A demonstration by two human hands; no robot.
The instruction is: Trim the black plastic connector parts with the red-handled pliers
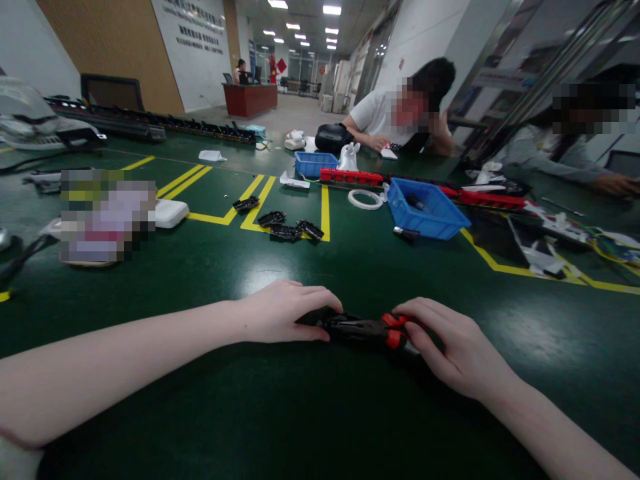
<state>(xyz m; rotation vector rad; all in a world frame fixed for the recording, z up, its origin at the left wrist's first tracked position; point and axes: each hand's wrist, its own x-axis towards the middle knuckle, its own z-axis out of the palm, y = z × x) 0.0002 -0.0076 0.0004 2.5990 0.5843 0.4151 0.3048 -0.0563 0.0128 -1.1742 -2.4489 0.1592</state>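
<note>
My right hand point(453, 341) grips the handles of a pair of pliers point(367, 328) with dark jaws and red-and-black grips. The tool lies nearly level just above or on the green table, its jaws pointing left. At the jaw end, my left hand point(283, 312) closes thumb and fingers around a small black piece point(325, 324); its shape is mostly hidden and blends with the jaws. Beyond my hands, several similar-looking black plastic parts point(286, 232) lie loose on the table.
A blue bin point(427, 212) with dark parts stands right of centre, near a white tape roll point(365, 199) and a red strip point(350, 177). A phone point(107, 223) and white case point(170, 213) sit left. Two people sit across the table point(200, 400).
</note>
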